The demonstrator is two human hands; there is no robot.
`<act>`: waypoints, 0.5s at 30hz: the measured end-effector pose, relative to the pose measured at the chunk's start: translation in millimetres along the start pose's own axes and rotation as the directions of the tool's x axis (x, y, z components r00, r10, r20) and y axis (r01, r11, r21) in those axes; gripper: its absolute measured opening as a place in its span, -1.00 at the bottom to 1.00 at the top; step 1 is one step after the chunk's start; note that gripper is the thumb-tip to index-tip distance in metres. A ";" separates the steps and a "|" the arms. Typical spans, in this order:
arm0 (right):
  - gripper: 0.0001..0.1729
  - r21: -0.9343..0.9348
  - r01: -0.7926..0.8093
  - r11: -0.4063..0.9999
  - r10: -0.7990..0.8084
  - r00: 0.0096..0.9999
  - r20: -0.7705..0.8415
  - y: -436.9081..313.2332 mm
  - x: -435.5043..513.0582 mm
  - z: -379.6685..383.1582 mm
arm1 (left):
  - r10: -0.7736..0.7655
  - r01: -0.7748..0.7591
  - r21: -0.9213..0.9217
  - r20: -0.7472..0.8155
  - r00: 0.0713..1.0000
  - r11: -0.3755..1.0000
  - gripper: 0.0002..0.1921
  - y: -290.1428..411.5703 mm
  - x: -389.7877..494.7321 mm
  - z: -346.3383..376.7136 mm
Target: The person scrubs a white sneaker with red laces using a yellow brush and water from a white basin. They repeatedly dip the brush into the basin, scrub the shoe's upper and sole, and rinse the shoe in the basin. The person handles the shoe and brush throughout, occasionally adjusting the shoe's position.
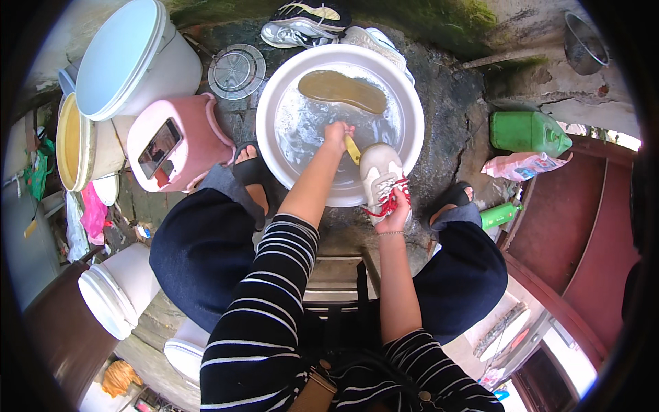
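Observation:
A round white plastic basin [265, 110] of sudsy water stands on the ground between my feet. My left hand [338, 135], over the water, is closed around a yellow-handled tool [352, 150], probably a brush; its far end is hidden beside the shoe. A pale sneaker [380, 162] with red and white laces rests across the basin's near right rim, toe towards the water. My right hand [395, 212] grips it by the laces and ankle part. A tan insole or shoe sole [342, 91] lies at the far side of the basin.
Several other shoes [304, 26] lie behind the basin, near a round metal grate [237, 71]. To the left are white buckets [177, 67] and an upturned pink plastic stool [198, 129] with a phone [160, 148] on it. A green jug [525, 133] and a pink bag [522, 166] stand right.

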State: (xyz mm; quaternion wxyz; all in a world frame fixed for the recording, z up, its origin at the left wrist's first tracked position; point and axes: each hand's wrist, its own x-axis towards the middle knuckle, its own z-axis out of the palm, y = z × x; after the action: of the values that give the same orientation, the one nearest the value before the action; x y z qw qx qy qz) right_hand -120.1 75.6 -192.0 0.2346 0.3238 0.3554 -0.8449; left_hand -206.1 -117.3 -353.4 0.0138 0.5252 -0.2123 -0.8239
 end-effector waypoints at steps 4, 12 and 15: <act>-0.54 -0.032 0.011 0.999 -0.011 1.000 -0.004 1.0 2.5 2.9 | -0.123 0.125 -0.012 0.104 0.987 0.992 -0.69 15.9 -46.5 -14.5; -0.54 -0.004 0.015 1.000 -0.015 1.000 0.012 4.4 9.1 8.7 | 0.089 -0.130 0.553 0.100 0.991 0.823 -0.49 14.1 -141.7 -22.4; -0.55 0.001 -0.042 0.999 0.042 0.998 0.048 0.6 10.6 6.8 | -0.172 0.137 0.175 0.204 0.964 0.975 -0.73 8.8 -145.3 -31.0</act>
State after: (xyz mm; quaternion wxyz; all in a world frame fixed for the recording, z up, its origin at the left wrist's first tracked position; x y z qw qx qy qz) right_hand -129.5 68.3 -196.2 0.2603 0.3110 0.3418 -0.8478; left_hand -115.8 -100.0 -236.4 -0.1161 0.4459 -0.2362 -0.8555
